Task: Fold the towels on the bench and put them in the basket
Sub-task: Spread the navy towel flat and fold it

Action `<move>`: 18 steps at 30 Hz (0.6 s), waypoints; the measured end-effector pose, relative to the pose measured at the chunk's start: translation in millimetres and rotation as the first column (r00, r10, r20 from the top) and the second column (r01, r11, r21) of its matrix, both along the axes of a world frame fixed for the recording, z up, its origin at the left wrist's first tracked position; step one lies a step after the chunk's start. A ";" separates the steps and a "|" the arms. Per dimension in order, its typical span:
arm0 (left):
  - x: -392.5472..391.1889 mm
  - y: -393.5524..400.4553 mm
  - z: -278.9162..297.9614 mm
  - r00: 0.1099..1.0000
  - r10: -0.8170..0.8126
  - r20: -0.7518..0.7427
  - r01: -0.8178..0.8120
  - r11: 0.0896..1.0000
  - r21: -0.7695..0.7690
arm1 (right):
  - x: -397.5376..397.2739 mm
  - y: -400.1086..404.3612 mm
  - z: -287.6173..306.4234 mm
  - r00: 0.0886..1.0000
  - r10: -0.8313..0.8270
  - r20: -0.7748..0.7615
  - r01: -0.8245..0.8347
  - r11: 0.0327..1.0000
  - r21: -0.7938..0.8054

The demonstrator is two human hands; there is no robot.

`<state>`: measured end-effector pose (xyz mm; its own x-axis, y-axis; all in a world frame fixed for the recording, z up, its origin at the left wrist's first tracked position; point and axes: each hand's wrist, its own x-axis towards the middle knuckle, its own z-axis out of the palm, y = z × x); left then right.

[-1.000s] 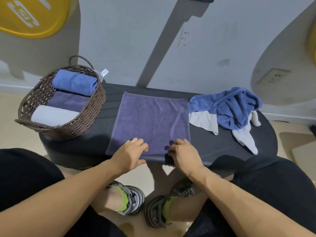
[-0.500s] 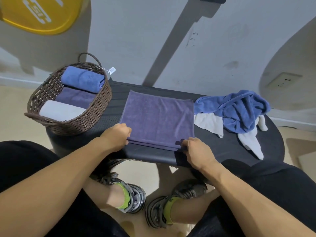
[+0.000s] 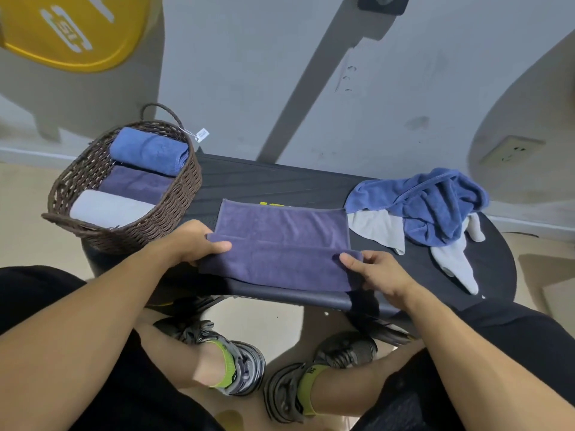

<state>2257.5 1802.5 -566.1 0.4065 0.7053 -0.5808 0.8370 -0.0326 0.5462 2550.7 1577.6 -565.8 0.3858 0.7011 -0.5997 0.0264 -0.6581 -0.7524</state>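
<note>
brown woven basket (image 3: 93, 178) w/ 3 rolled towels at left; left hand (image 3: 193, 242) & right hand (image 3: 375, 269) each pinch an end of the purple microfibre towel (image 3: 280, 244) mid-bench, fold underway. next: prob roll it forward evenly.

Light is soft, even and moderately dim, with no glare or blown highlights. It seems to fall from above: a dark shadow pools below the right hand (image 3: 378, 272) along the bench (image 3: 280, 181) edge, and another lies beneath the left hand (image 3: 189, 241). Broad soft-edged grey shadows sweep the wall (image 3: 249, 73) beyond both hands. Wide-angle distortion bows the wall's lines and stretches both forearms towards the lower corners. Focus is fair between the hands, where the purple towel (image 3: 280, 241) shows its weave; fine detail smears slightly throughout, more towards the frame edges.
</note>
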 end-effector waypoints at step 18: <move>-7.0 5.6 -14.0 0.961 -0.190 -0.201 0.224 0.961 0.162 | 2.0 -7.5 -26.6 0.913 0.250 0.322 -0.240 0.968 -0.072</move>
